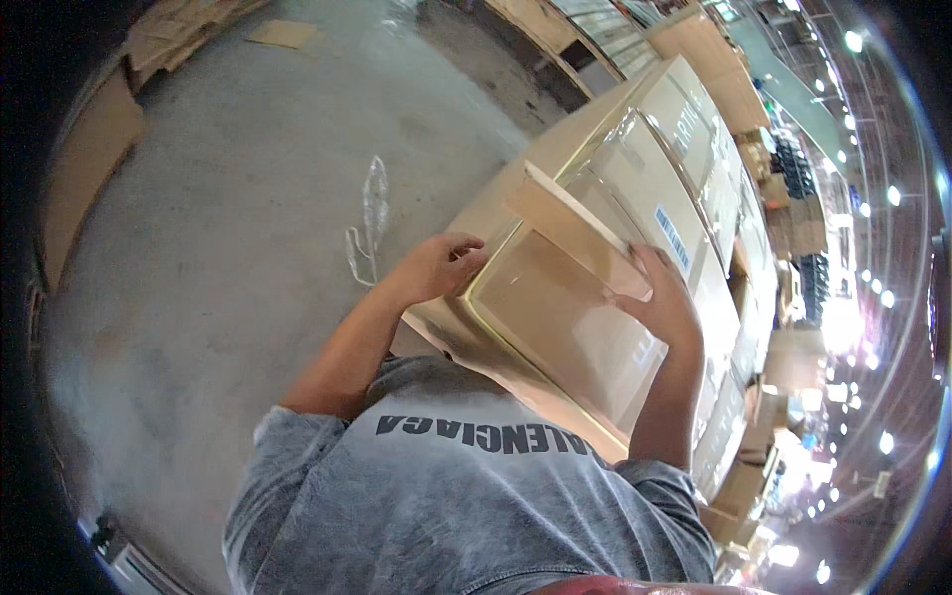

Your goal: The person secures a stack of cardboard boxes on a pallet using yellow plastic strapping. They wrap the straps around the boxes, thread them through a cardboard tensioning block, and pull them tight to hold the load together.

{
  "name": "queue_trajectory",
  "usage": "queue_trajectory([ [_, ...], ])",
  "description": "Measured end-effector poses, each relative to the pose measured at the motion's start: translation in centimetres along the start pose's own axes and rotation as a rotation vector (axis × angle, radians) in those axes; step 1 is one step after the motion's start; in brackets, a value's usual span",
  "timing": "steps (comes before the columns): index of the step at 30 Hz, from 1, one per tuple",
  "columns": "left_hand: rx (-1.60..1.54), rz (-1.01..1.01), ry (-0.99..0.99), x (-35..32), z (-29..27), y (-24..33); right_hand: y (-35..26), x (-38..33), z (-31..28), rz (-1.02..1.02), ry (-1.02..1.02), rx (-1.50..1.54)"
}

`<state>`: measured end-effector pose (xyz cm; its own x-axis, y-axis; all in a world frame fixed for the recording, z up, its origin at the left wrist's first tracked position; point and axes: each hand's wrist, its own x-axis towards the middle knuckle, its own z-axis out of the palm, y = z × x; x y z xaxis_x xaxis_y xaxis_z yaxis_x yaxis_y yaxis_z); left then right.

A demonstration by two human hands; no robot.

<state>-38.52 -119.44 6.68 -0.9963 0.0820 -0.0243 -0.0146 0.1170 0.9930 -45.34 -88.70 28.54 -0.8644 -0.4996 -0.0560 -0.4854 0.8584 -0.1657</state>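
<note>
The near carton (555,312) lies just in front of the person's grey shirt (466,486), its top set at a slant and pale yellowish bands running along its left and near edges. A narrow cardboard panel (585,238) stands across the carton's far side, its pale upper edge slanting down toward the right. The hands are apart: the right hand (666,302) is clamped on the panel's right end, thumb on the face toward the person, fingers over the edge. The left hand (436,270) is at the carton's left edge, fingers curled; whether they grip it, I cannot tell. The widest room is left of the carton, where grey floor (238,238) runs outward; a strip of clear plastic (374,203) lies there near the left hand. Wrapped cartons (684,129) close off the carton's far and right sides, leaving little space there.
</note>
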Motion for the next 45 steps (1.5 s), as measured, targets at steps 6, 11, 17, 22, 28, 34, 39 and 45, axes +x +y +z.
queue_trajectory([
  [6,-0.535,-0.404,-0.451,5.1,-2.0,4.0,-3.6,-4.3,0.5,0.344,0.033,0.114],
  [11,-0.504,-0.338,-0.721,8.9,-3.0,4.7,-8.2,-7.0,-3.8,0.292,0.162,0.017],
  [17,-0.411,-0.265,-0.512,10.2,-2.5,3.8,-15.3,-4.6,-11.4,0.207,0.235,-0.255],
  [22,-0.281,-0.218,-0.577,11.8,-3.2,4.0,-17.2,-1.9,-13.9,0.004,0.269,-0.335],
  [28,0.046,0.194,-0.411,9.1,-2.2,3.5,-18.0,-0.5,-15.7,-0.181,0.285,-0.261],
  [34,0.021,0.09,-0.418,7.3,-2.7,5.4,-14.3,1.1,-15.4,-0.306,0.302,-0.117],
  [39,0.078,-0.05,-0.247,8.6,-2.0,7.0,-15.0,4.8,-15.5,-0.504,0.247,-0.19],
  [45,0.256,-0.043,-0.253,10.4,-1.7,6.4,-16.9,8.3,-15.5,-0.656,0.203,-0.363],
])
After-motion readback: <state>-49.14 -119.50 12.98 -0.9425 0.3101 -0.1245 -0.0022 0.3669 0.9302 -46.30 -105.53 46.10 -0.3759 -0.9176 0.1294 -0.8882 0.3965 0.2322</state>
